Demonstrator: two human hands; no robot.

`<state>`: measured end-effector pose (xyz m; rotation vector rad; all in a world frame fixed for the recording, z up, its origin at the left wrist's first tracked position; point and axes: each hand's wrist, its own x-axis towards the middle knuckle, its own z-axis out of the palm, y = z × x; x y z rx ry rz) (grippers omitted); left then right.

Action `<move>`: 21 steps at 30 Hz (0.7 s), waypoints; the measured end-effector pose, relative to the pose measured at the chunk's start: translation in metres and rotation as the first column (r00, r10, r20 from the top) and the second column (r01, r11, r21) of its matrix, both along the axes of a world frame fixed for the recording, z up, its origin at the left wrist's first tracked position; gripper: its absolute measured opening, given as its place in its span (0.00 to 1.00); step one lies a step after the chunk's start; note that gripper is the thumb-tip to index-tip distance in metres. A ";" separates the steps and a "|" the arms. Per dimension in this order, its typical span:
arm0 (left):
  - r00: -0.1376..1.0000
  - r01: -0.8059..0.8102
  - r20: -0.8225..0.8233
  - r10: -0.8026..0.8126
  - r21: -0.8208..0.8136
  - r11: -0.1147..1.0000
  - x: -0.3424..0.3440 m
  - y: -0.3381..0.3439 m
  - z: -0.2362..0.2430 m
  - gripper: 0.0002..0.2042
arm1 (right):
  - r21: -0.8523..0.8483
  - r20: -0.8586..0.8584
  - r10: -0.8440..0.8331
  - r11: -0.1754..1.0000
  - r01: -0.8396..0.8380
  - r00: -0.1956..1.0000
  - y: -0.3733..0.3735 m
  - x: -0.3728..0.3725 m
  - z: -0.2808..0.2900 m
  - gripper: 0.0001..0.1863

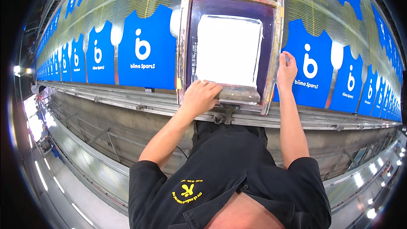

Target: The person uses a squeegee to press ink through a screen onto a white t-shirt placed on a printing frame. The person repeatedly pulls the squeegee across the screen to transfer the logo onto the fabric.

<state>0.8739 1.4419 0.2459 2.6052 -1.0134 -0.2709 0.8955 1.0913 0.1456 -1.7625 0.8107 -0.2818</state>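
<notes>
A silk-screen printing frame (pixel 185 38) with worn, paint-stained edges lies on the long table in front of me. White ink (pixel 229 51) covers much of its dark purple mesh (pixel 267 29). At the frame's near end rests a wide squeegee (pixel 239 94). My left hand (pixel 202 96) is closed over the left part of that squeegee, fingers bent across its top. Beside the frame's right edge is my right hand (pixel 287 70), fingers loosely curled and apart, holding nothing visible. Whether it touches the frame is hard to tell.
Blue shirt-shaped fabric pieces with white prints lie in rows left (pixel 146 51) and right (pixel 311 59) of the frame. A metal rail (pixel 157 104) runs along the table's near edge, with a clamp (pixel 228 114) below the frame. Another long table (pixel 85 157) stands behind me.
</notes>
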 end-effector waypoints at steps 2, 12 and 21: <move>1.000 0.022 0.006 -0.022 -0.002 1.000 0.041 0.004 0.004 0.22 | -0.096 0.005 0.000 0.995 0.000 1.000 0.015 0.008 -0.002 0.18; 0.993 0.021 0.113 -0.023 0.019 1.000 0.271 -0.032 -0.004 0.14 | -0.230 -0.154 0.004 0.972 -0.039 0.988 0.033 0.018 0.005 0.22; 0.999 -0.030 0.043 0.021 0.207 0.978 0.300 -0.047 -0.017 0.21 | -0.741 0.111 0.458 0.630 -0.234 0.882 0.045 0.146 0.076 0.26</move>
